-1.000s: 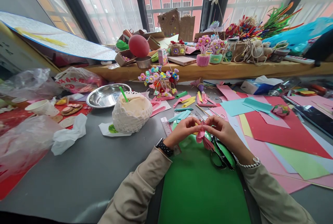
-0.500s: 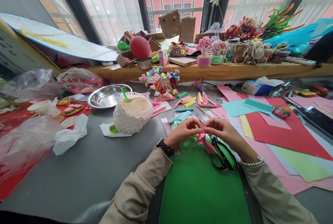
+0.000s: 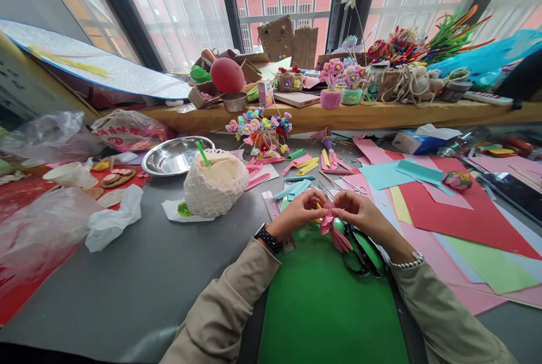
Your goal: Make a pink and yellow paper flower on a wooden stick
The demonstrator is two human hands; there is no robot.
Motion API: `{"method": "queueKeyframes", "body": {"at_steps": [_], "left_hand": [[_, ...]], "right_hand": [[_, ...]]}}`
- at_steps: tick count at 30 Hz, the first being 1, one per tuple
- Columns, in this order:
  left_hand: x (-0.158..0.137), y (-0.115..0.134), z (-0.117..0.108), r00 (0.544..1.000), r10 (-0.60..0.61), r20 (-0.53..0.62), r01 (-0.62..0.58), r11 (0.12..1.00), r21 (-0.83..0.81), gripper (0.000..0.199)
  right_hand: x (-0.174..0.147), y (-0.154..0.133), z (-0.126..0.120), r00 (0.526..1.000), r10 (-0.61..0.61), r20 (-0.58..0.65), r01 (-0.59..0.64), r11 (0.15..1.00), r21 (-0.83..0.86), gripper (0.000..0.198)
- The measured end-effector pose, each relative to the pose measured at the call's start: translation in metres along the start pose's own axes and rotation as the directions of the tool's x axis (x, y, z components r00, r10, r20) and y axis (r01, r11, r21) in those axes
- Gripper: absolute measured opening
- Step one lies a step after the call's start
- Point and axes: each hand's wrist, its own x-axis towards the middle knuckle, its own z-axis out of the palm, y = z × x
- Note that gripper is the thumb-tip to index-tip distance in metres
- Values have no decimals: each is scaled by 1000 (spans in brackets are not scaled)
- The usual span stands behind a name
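Note:
Between my two hands is a small folded pink paper piece [image 3: 327,222], held over the far part of a green board [image 3: 334,307]. My left hand [image 3: 301,209] pinches it from the left, and my right hand [image 3: 361,210] grips it from the right with thumb and fingertips. Just below the fingers, more folded pink paper [image 3: 340,241] hangs or lies; I cannot tell whether it is joined to the held piece. Black-handled scissors [image 3: 356,259] rest on the board beside my right hand. A clear ruler [image 3: 271,204] lies partly behind my left wrist.
Colored paper sheets [image 3: 466,223] spread across the right side. Folded paper strips [image 3: 308,166] lie beyond my hands. To the left stand a coconut in white foam netting [image 3: 217,183] and a metal plate [image 3: 178,156]. A wooden ledge [image 3: 381,115] with crafts runs along the window.
My right hand and wrist have shifted slightly left. The pink paper between my fingers has turned a little. My left hand has barely moved.

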Motion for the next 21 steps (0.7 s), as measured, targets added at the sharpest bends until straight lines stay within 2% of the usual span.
{"method": "queueKeyframes", "body": {"at_steps": [8,15,21], "left_hand": [[-1,1,1,1000,6,-3,-6,1000,-20,33],[1,0,3,998,-1,-63,-1,1000,-29,33],[1,-2,2,998,-8,-62,6,1000,-31,34]], "right_hand": [[1,2,0,1000,-15,-10,14,999,-49,21],[3,8,2,995,-83,-61,72,984,-163,15],[0,2,-1,996,-86,23,88,987,-137,15]]}}
